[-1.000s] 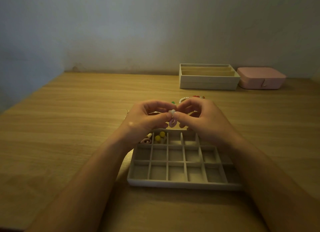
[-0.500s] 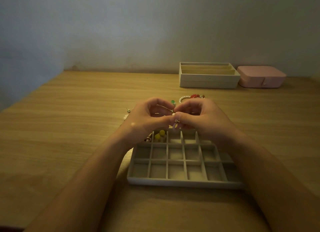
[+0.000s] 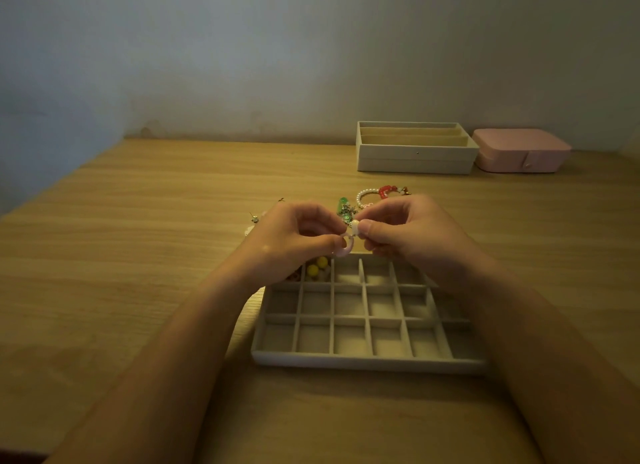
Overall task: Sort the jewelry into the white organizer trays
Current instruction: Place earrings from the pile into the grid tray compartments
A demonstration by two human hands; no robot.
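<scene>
A white organizer tray (image 3: pixel 367 362) with many small compartments lies on the wooden table in front of me. Above its far edge, my left hand (image 3: pixel 294 238) and my right hand (image 3: pixel 412 231) together pinch a small pale pink ring earring (image 3: pixel 347 243) with a white bead on top. Yellow beads (image 3: pixel 317 266) sit in a far-left compartment. Behind my hands lies a loose pile of jewelry: a pearl bracelet with red charms (image 3: pixel 381 193), a green piece (image 3: pixel 343 203) and small metal earrings (image 3: pixel 255 218).
A second white tray (image 3: pixel 415 155) with long slots stands at the back right of the table. A shut pink jewelry box (image 3: pixel 521 150) sits beside it. A wall closes off the far edge of the table.
My hands stayed above the tray's far edge, turning the small earring between the fingertips. Its pink ring now hangs visible below my thumbs.
</scene>
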